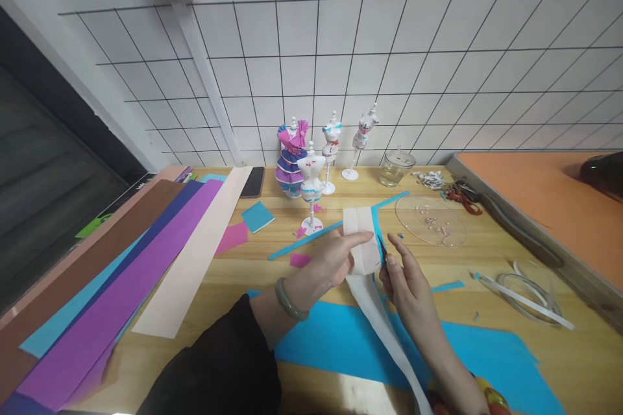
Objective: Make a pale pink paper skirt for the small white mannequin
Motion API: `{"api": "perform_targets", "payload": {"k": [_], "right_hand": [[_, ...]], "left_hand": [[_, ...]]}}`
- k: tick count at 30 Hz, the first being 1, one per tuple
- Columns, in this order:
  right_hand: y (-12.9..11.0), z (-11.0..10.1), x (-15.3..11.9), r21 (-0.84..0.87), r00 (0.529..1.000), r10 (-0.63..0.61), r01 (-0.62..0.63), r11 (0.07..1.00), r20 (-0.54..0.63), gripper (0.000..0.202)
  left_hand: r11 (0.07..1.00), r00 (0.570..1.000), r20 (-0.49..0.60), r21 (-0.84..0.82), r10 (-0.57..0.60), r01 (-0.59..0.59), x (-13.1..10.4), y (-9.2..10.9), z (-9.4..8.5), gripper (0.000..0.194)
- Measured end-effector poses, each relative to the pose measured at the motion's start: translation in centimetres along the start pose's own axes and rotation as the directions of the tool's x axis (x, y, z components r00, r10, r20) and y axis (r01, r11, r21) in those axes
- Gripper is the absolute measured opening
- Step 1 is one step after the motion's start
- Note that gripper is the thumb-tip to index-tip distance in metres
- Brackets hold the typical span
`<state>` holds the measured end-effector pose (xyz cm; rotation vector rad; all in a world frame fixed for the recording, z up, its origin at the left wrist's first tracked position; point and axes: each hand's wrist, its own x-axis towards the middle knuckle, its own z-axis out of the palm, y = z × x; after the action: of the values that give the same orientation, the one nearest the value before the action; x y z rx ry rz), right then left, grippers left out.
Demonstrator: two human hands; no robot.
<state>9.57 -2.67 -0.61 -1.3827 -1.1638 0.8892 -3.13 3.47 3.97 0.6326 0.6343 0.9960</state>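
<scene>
Left hand (335, 257) gripping pale strip (357, 222), blue edge (375, 220) rightward — long tail (383, 331) below

The held strip (357, 222) is coloured cream and bordered along one side in bright blue. The handheld tool (382, 248) is finished in black. The large sheet (335, 337) is coloured solid blue. The stacked papers (129, 292) are banded brown, light blue, dark blue and purple. The wall (341, 26) is patterned with white squares and black gridlines. The surface (211, 305) is finished in pale wood grain.
</scene>
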Motion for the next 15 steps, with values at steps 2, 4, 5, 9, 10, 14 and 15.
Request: {"api": "perform_targets", "payload": {"k": [2, 4, 5, 9, 10, 14, 15], "right_hand": [[0.06, 0.10, -0.09, 0.010, 0.999, 0.044, -0.045, 0.999, 0.022, 0.070], [0.31, 0.15, -0.14, -0.017, 0.999, 0.039, -0.039, 0.999, 0.034, 0.071], [0.47, 0.16, -0.15, -0.040, 0.999, 0.022, -0.020, 0.999, 0.041, 0.071], [0.97, 0.18, -0.23, -0.097, 0.997, -0.022, 0.028, 0.995, 0.067, 0.069], [0.97, 0.21, -0.26, -0.096, 0.997, -0.019, 0.026, 0.995, 0.069, 0.069], [0.39, 0.46, -0.45, -0.051, 0.997, 0.047, -0.044, 0.998, 0.059, 0.070], [0.18, 0.52, -0.50, -0.028, 0.996, 0.069, -0.067, 0.997, 0.055, 0.071]], "left_hand": [[1.000, 1.000, -0.020, 0.000, 0.020, -0.020, 0.19, 0.22, -0.29, 0.029], [0.999, 0.999, -0.016, 0.023, 0.036, -0.036, 0.39, 0.35, -0.61, 0.028], [0.998, 0.999, -0.009, 0.041, 0.044, -0.044, 0.47, 0.41, -0.75, 0.028], [0.990, 0.998, 0.010, 0.125, 0.064, -0.064, 0.60, 0.61, -1.01, 0.028], [0.988, 0.998, 0.008, 0.141, 0.065, -0.066, 0.60, 0.64, -1.02, 0.028], [0.984, 0.997, -0.030, 0.163, 0.074, -0.068, 0.63, 0.59, -1.05, 0.027], [0.985, 0.996, -0.038, 0.160, 0.075, -0.068, 0.64, 0.57, -1.05, 0.026]]}}
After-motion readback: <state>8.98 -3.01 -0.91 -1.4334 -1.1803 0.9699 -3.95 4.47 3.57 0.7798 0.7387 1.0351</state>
